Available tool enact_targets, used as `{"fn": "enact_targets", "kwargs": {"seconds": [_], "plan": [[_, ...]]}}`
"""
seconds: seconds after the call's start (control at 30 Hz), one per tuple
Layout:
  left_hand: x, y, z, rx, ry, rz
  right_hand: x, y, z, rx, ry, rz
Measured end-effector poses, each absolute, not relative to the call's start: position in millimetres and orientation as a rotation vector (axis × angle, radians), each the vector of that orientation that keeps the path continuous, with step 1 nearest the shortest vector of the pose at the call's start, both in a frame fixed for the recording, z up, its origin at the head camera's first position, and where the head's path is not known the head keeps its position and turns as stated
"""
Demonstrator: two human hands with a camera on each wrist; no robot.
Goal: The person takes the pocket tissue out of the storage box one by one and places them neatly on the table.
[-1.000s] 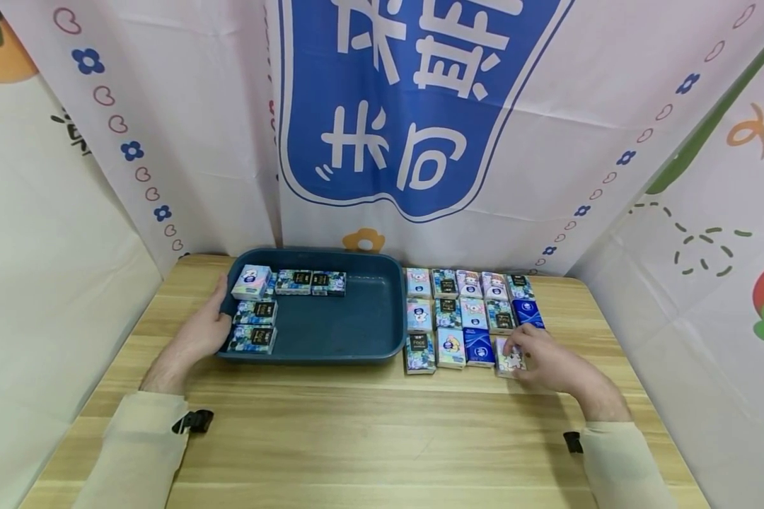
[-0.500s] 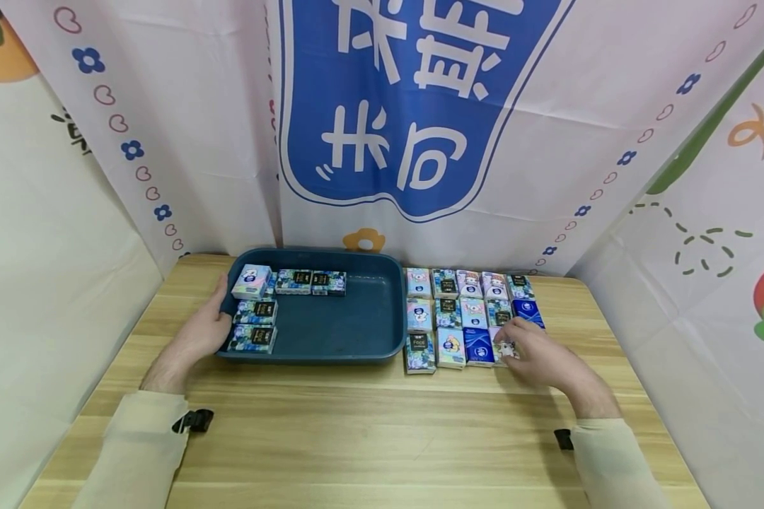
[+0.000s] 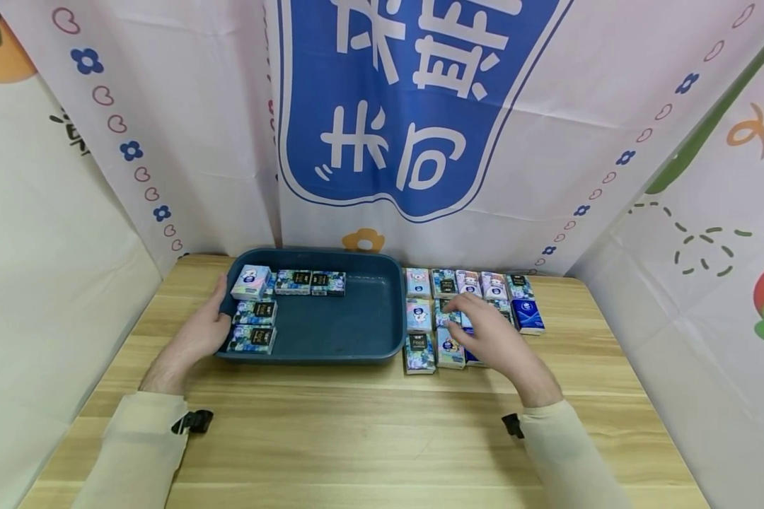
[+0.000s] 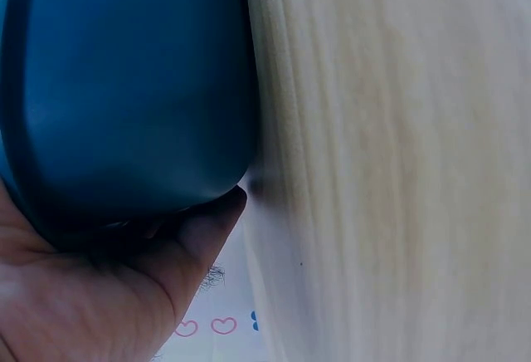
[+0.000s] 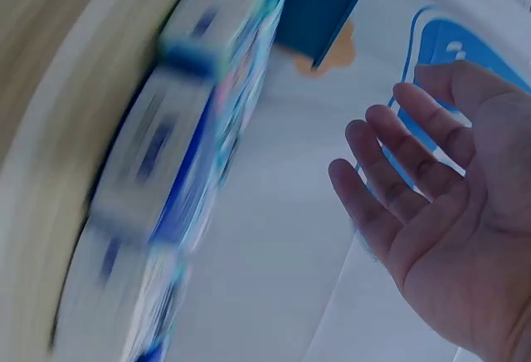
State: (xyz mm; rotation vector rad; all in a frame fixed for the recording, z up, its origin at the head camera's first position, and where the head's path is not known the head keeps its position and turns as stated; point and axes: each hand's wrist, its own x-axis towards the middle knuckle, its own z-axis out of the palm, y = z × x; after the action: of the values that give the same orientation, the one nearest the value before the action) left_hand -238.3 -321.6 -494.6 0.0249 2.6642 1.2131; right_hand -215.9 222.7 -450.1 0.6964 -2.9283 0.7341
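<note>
My left hand [image 3: 199,329] holds the left end of a dark blue-green tray [image 3: 331,314], with its fingers along the outer wall. In the left wrist view the same hand lies against the tray's end; part of its fingers is hidden. Inside the tray, several small tissue packs [image 3: 252,338] line the left and far sides, and a pastel tissue pack [image 3: 251,281] sits on top at the corner. My right hand [image 3: 498,339] is above the rows of tissue packs on the right, covering some. In the right wrist view its fingers are spread and hold nothing.
Rows of tissue packs [image 3: 419,353], floral, pastel and blue, lie close beside the tray's right wall. A dark blue pack [image 3: 527,316] ends the middle row. The wooden table [image 3: 382,438] meets a printed curtain [image 3: 229,141] at the back.
My right hand first nudged the front row's end pack inward, toward the others. It has since let go and moved left over the packs. The left hand and tray stay put.
</note>
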Motion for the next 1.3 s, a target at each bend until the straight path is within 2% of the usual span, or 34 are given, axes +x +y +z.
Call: {"fn": "enact_targets", "kwargs": {"seconds": [0.8,1.3], "plan": [[-240,-323,-497,0.031,2.663,1.217,-236,80,-453,0.752,-2.849,0.997],[-240,-323,-497,0.025,2.653,1.227,-234,-2,-464,0.737,-2.913,1.171]]}}
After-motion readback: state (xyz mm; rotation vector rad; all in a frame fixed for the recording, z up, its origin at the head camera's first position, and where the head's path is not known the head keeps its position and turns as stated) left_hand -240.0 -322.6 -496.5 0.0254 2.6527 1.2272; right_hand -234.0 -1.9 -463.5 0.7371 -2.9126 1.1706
